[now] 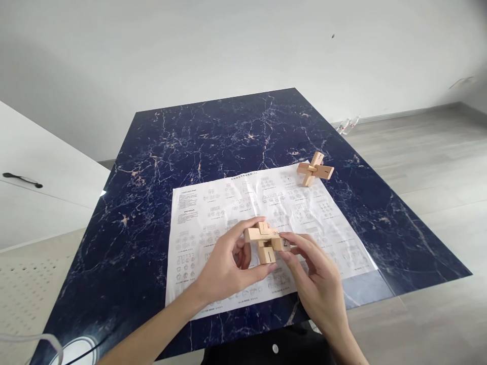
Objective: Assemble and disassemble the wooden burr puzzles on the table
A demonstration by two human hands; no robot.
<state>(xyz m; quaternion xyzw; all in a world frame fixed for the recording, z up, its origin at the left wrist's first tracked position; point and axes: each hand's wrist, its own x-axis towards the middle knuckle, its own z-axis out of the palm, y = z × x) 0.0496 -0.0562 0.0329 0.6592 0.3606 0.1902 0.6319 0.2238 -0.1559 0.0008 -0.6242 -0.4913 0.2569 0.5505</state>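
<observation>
Above the printed sheet, both hands hold a wooden burr puzzle (pixel 264 234) made of interlocking light-wood pieces; ends marked "1" and "2" face me. My left hand (pixel 232 258) is closed round its left side, with the thumb under the piece marked "1". The fingertips and thumb of my right hand (pixel 314 271) pinch the end marked "2" on the right. A large white instruction sheet (pixel 224 200) with rows of small diagrams lies creased on the table below. Another cross-shaped wooden puzzle (pixel 315 170) rests across the sheet's far right corner.
The table (pixel 213 137) has a dark blue marbled top. A white cabinet (pixel 49 162) with a black handle stands at the left, above a perforated cream surface (pixel 30 279). A white round object (pixel 78 351) with a cable sits at the near left. Clear bottles (pixel 347 125) are beyond the right edge.
</observation>
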